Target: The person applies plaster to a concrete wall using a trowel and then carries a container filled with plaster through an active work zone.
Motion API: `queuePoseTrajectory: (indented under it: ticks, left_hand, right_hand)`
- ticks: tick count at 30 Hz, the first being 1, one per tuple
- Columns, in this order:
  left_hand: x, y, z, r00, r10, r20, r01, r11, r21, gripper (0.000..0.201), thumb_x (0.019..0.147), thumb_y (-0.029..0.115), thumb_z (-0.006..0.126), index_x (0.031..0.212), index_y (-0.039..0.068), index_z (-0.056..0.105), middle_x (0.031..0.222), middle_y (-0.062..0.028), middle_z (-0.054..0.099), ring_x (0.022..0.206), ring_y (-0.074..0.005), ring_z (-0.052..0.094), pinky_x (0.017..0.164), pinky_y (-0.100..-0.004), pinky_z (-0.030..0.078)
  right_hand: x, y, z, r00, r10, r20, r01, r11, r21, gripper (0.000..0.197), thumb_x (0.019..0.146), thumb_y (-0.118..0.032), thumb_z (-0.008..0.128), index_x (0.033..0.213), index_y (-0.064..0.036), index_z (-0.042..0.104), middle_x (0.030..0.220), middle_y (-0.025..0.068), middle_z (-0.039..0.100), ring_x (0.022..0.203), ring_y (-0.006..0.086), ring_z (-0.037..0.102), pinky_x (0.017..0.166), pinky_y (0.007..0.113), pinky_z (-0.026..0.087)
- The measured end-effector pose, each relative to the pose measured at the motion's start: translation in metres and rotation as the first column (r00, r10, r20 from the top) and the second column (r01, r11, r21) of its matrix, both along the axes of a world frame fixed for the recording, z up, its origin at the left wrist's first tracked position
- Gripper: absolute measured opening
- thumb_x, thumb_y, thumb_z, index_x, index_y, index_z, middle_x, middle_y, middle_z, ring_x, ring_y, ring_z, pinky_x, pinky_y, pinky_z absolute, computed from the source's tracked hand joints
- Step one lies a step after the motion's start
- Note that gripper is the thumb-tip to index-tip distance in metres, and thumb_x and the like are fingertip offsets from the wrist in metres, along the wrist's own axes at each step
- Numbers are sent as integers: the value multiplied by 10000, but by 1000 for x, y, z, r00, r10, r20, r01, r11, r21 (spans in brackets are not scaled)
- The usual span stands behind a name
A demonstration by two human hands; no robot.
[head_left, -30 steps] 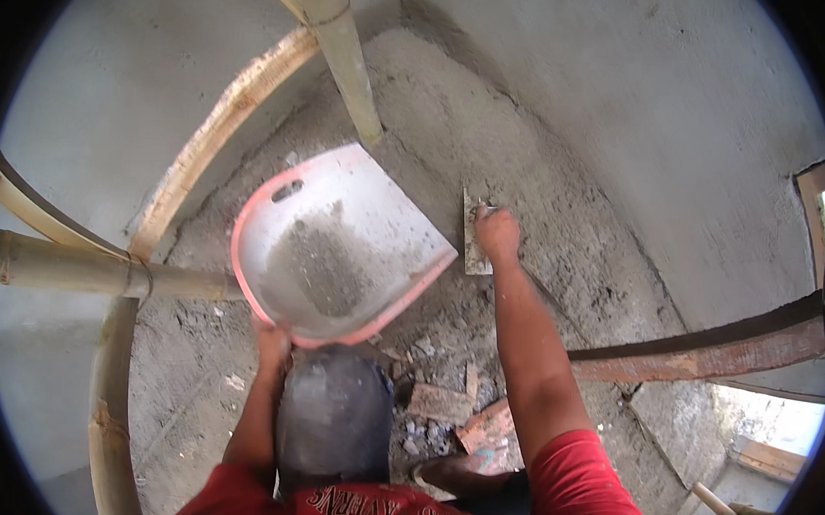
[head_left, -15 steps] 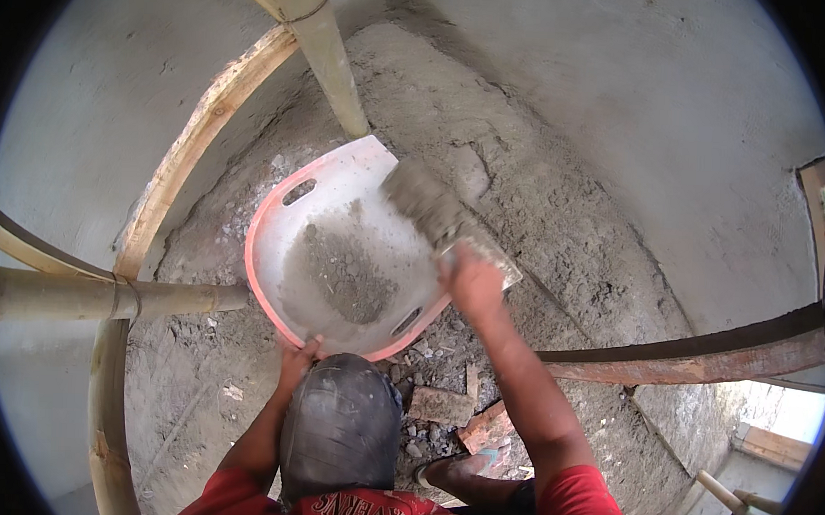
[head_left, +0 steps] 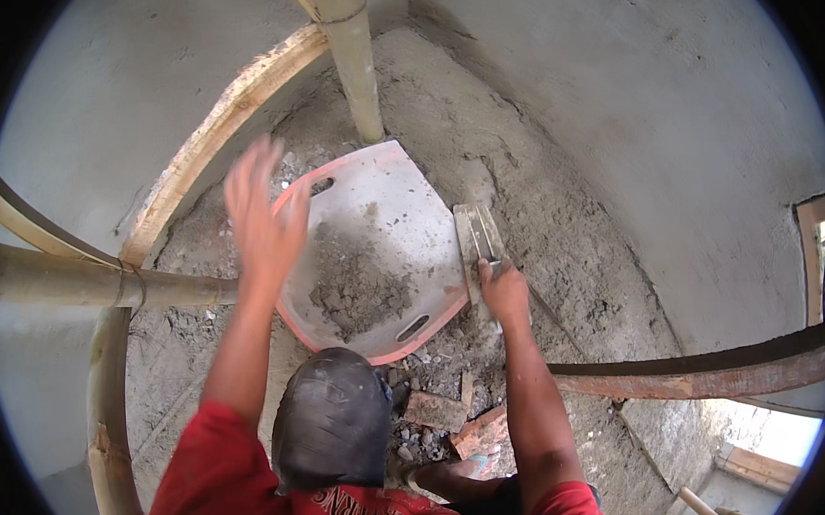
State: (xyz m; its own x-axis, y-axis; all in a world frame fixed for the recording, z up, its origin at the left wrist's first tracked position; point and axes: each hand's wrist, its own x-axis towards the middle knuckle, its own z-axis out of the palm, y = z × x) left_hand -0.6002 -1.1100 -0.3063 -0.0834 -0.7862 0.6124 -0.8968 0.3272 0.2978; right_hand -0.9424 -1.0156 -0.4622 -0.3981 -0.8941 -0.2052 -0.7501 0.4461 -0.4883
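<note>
A white scoop-shaped tray (head_left: 382,206) with a pink rim and handle slots lies on the rough ground in front of me. Grey mortar (head_left: 360,287) is heaped in its near part, with crumbs scattered farther up. My right hand (head_left: 505,294) grips the handle of a mortar-smeared plastering float (head_left: 470,225), which rests at the tray's right edge. Raised over the tray's left rim, my left hand (head_left: 265,219) has its fingers spread and holds nothing; its fingertips are blurred by motion.
Bamboo poles (head_left: 355,62) and a curved-looking wooden board (head_left: 221,111) stand to the left and ahead. A broken brick (head_left: 435,410) and rubble lie near my foot. A plank (head_left: 693,373) crosses at right. Grey plastered walls (head_left: 639,129) surround the sandy ground.
My left hand has let go of the tray's near rim and risen forward and left. The float has moved from over the tray to its right edge. The tray appears slightly farther right.
</note>
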Motion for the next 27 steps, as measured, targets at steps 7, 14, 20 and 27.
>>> queuePoseTrajectory:
  ticks: [7,14,20,27]
  left_hand:
    - [18,-177,88,875,202,440,-357,883,304,780,702,643,776,1142,18,623,1087,-213,686,1082,-396,631,890,-521,492]
    - [7,-195,84,860,172,480,-349,885,307,714,732,646,754,1057,15,676,970,-213,721,942,-376,701,787,-472,554]
    - [17,-190,88,869,175,463,-363,861,356,666,772,612,743,1068,20,675,996,-209,720,969,-371,696,794,-469,556]
    - [12,-192,94,892,161,423,-334,865,375,615,795,578,741,1074,33,675,993,-189,729,976,-358,699,805,-465,554]
  right_hand:
    - [45,-151,-30,989,137,48,-136,990,-27,614,901,-499,606,1157,58,644,1099,323,660,1077,442,637,952,486,499]
    - [67,-261,-45,994,31,105,-10,981,-196,580,905,-518,610,1090,28,663,993,308,679,965,453,663,856,501,524]
    - [54,-216,-11,974,226,13,-210,924,-319,525,905,-491,620,1053,10,674,911,275,690,851,423,682,765,501,542]
    - [109,-62,32,704,606,-371,-670,740,-61,435,926,-364,607,1158,0,554,806,167,696,674,360,682,642,495,551]
